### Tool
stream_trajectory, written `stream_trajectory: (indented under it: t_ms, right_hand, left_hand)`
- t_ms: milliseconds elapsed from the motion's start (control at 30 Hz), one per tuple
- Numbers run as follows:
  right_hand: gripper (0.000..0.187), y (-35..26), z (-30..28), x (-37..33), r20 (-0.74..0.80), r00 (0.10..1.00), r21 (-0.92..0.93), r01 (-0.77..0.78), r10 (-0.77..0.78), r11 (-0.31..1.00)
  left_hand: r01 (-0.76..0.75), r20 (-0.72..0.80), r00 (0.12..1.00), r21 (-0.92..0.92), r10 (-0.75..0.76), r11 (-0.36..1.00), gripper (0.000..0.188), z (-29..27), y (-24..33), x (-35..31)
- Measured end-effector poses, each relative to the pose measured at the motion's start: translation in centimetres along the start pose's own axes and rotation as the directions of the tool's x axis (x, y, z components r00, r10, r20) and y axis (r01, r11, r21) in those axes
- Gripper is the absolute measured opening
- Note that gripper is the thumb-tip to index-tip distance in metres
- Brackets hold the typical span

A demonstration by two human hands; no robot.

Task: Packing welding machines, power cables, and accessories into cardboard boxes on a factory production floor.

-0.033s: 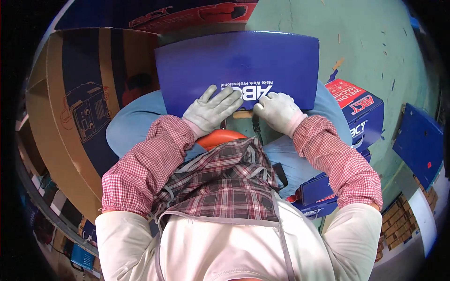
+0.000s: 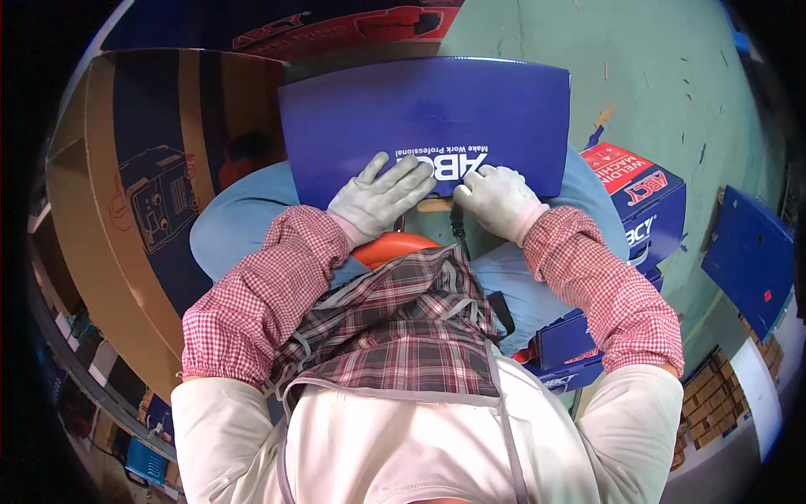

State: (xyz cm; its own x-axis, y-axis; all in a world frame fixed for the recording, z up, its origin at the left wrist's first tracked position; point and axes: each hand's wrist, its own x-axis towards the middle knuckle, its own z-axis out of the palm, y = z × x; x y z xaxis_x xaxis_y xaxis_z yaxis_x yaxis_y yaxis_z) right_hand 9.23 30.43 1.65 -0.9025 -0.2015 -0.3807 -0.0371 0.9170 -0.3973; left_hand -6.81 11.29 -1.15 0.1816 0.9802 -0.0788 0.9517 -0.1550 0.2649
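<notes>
A: Where's the box?
B: Blue carton (image 2: pixel 428 101), right in front of the person, between and partly over the bent legs (image 2: pixel 239 223). Broad printed face up. Whatever bears it underneath is hidden.

A: How will it handle?
B: Cardboard, so stiff at the folds, with some give mid-panel. Face looks glossy; I'd expect it slick under gloves. Weight: can't tell, contents out of sight. Corners would crush first, I'd guess.

A: Where to grab?
B: Opposite side edges, low, one hand each. Don't trust the near edge alone: there's a tan strip (image 2: pixel 434 204) and a gap there, could flex.

A: Hands?
B: Both gloved. Left hand (image 2: pixel 375 197) laid flat, fingers spread over the near part of the face, gripping nothing. Right hand (image 2: pixel 498 202) has fingers bent at the near edge; can't tell if it's pinching anything. Dark strap or cord (image 2: pixel 457 223) hangs just beside it.

A: Around it?
B: Orange-red rounded thing (image 2: pixel 395 249) between the legs, kind unclear. Big brown carton (image 2: pixel 96 210) close on the left, red-and-blue box (image 2: pixel 659 214) by the right knee, green floor (image 2: pixel 655 92) beyond.
</notes>
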Motion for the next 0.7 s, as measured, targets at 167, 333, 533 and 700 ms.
stream_trajectory:
  t_ms: [167,333,533,700]
  right_hand:
    - [0.013,0.0,1.3,0.1,-0.119,0.991,0.019,-0.052,0.054,0.998]
    - [0.014,0.2,2.0,0.1,-0.218,0.968,0.111,-0.104,0.126,0.988]
    - [0.020,1.5,2.6,0.0,-0.253,0.962,0.115,-0.078,0.106,0.990]
    - [0.014,1.8,0.6,0.6,-0.420,0.862,0.464,-0.066,0.285,0.884]
  left_hand:
    - [-0.039,-0.042,0.998,-0.053,0.037,0.998,0.049,0.6,0.1,1.3]
    - [-0.206,-0.135,0.973,-0.143,0.187,0.968,0.041,1.2,-1.3,3.5]
    - [-0.200,-0.126,0.975,-0.141,0.183,0.970,0.040,1.1,-1.4,4.2]
    - [-0.212,-0.170,0.965,-0.060,0.199,0.975,0.042,2.9,-1.4,4.0]
